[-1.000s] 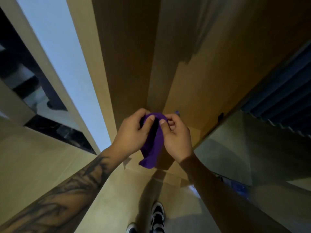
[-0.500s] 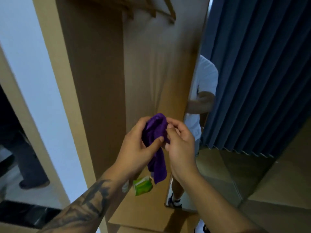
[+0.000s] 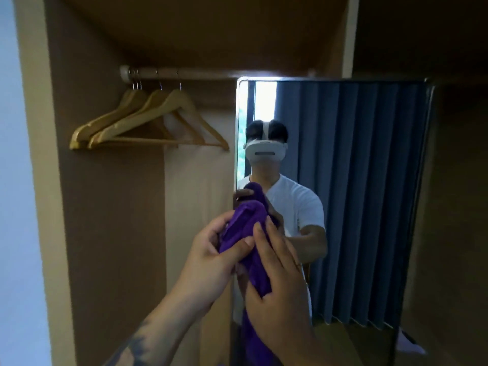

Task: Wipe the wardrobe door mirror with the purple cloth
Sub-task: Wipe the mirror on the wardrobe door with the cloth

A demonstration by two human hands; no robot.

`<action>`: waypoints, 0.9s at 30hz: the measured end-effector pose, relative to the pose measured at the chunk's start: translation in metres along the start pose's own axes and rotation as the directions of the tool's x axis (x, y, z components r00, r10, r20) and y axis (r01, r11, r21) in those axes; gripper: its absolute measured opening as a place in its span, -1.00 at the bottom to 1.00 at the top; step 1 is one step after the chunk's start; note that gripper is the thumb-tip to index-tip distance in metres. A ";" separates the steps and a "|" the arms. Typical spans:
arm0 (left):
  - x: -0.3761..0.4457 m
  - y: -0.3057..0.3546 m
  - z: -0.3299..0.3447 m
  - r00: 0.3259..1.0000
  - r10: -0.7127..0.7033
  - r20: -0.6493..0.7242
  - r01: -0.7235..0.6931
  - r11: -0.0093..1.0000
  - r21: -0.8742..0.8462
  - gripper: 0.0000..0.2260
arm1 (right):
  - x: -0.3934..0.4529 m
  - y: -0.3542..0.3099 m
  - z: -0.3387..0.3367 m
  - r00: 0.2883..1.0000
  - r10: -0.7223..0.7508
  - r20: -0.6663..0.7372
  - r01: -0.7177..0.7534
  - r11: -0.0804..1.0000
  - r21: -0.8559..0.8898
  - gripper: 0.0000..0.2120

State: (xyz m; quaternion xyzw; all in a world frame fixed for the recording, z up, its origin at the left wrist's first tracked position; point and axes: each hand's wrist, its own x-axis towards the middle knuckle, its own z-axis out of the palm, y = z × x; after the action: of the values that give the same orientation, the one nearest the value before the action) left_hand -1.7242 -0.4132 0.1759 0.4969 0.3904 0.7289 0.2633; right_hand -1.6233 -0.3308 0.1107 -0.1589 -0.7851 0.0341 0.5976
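Two hands (image 3: 208,257) (image 3: 277,281) grip one purple cloth (image 3: 245,228).

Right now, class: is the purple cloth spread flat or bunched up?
Bunched up. The purple cloth sits gathered in folds between the left hand and right hand, its tail hanging down.

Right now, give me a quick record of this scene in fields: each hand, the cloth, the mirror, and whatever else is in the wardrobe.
left hand: grips the bunched purple cloth, thumb across its front
right hand: holds the same cloth from the right side, fingers lying along it
purple cloth: bunched between both hands, one end hanging down; not yet spread flat
mirror: on the open wardrobe door, upright, reflecting the person and a blue curtain
contact with mirror: cannot tell
hangers: wooden, empty, hanging on the rail
wiping: not started
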 end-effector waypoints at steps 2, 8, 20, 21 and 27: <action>0.010 0.009 0.015 0.997 0.036 0.062 -0.036 0.999 -0.003 -0.63 | 0.021 0.015 -0.008 0.990 -0.073 -0.119 0.073 0.997 -0.005 -0.29; 0.045 0.040 0.057 0.972 0.216 0.097 -0.226 0.968 0.110 -0.69 | 0.091 0.036 -0.030 0.941 -0.144 -0.307 0.148 0.989 -0.008 -0.47; 0.131 0.088 0.029 0.844 0.537 -0.005 -0.380 0.604 0.701 -0.34 | 0.242 0.019 -0.117 0.967 -0.220 -0.131 0.156 0.912 -0.381 -0.44; 0.140 0.092 0.030 0.862 0.506 -0.002 -0.384 0.656 0.650 -0.33 | 0.254 0.019 -0.124 0.972 -0.198 -0.128 0.126 0.895 -0.429 -0.44; 0.158 0.069 0.033 0.856 0.513 -0.057 -0.422 0.759 0.495 -0.42 | 0.289 0.024 -0.148 0.993 -0.012 -0.113 -0.065 0.754 -0.654 -0.50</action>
State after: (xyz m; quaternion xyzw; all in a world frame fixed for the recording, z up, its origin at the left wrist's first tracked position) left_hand -1.7517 -0.3194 0.3223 0.5553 0.4395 0.6998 -0.0933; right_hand -1.5458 -0.2448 0.4147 -0.3709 -0.7106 -0.2436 0.5460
